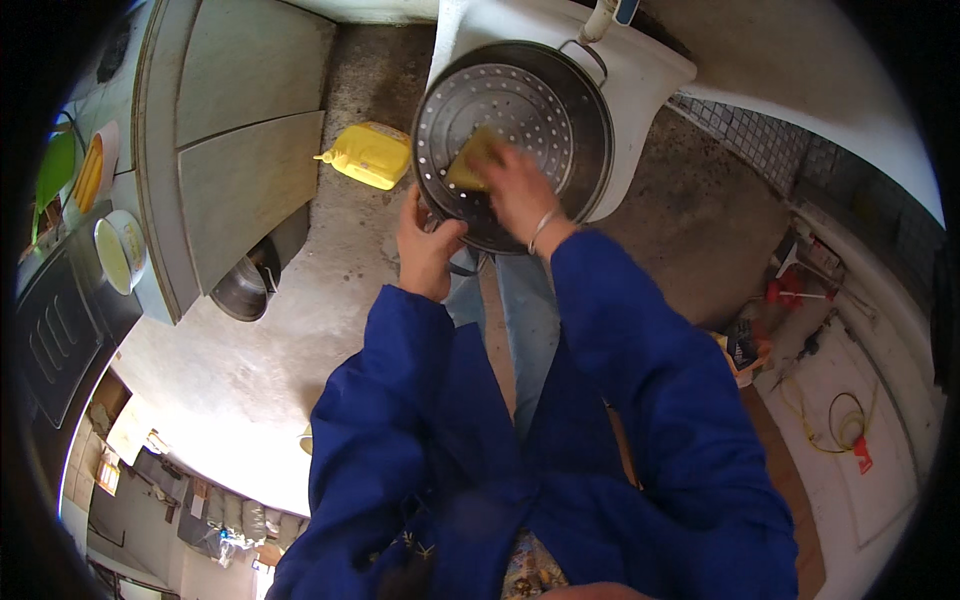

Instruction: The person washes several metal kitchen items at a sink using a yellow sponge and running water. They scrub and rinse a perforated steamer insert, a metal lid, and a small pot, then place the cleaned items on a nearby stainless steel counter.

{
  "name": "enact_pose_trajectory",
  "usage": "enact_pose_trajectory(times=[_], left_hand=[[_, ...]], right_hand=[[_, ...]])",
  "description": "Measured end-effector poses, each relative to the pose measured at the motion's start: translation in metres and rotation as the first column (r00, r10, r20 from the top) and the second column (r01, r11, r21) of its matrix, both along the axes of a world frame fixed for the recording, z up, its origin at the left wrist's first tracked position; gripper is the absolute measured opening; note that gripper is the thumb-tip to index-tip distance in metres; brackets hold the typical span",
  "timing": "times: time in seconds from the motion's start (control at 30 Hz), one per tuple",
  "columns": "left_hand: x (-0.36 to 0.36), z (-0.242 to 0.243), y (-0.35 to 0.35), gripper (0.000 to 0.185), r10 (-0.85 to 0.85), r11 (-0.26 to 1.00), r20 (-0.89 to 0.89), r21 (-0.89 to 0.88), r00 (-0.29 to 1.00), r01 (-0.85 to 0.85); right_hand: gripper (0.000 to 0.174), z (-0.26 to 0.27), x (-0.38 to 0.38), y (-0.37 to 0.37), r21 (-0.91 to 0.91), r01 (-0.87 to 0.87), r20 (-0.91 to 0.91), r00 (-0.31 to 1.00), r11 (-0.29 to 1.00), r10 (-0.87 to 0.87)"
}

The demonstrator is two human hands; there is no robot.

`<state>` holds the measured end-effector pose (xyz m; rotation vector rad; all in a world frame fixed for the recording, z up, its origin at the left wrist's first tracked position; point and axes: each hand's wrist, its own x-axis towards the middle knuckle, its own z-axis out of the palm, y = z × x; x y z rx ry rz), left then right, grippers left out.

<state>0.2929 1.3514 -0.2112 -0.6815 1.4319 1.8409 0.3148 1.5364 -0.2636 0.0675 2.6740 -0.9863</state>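
A round metal steamer pot (590, 142) with a perforated bottom is tilted over the white sink (637, 97). My left hand (426, 251) grips its near rim on the left, with the thumb on the edge; the fingers are partly hidden behind the wall. Inside the steamer, my right hand (521, 187), blurred, holds a yellowish sponge (466, 171) against the perforated bottom. A wire handle (592, 58) stands out from the far rim.
A yellow plastic jug (371, 156) lies on the floor left of the steamer. Grey cabinet doors (247, 180) line the left, with a metal pot (244, 291) on the floor below. A pipe (598, 22) comes down at the sink's far edge. Tools and cable (847, 427) lie at right.
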Motion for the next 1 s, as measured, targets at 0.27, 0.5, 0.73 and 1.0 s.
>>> enact_pose_trajectory(times=[0.27,0.5,0.73,1.0], left_hand=[[-0.010,-0.021,0.011,0.086,-0.203,0.979,-0.169,-0.023,0.964,0.202],[-0.033,-0.021,0.004,0.089,-0.042,0.999,-0.098,0.007,0.994,0.043],[-0.023,-0.015,0.027,0.088,-0.063,0.998,-0.064,0.002,0.996,0.063],[-0.030,0.008,0.030,0.087,0.041,0.980,-0.016,-0.195,0.999,-0.043]], right_hand=[[0.037,-0.017,-0.043,0.020,0.087,0.140,-0.160,0.979,0.986,-0.125],[0.027,-0.018,0.021,0.038,0.030,-0.144,0.238,0.962,0.989,0.133],[0.037,-0.049,-0.037,0.035,-0.087,0.205,-0.404,0.887,0.975,-0.223],[0.040,0.018,-0.021,0.108,0.097,0.259,-0.305,0.927,0.961,-0.219]])
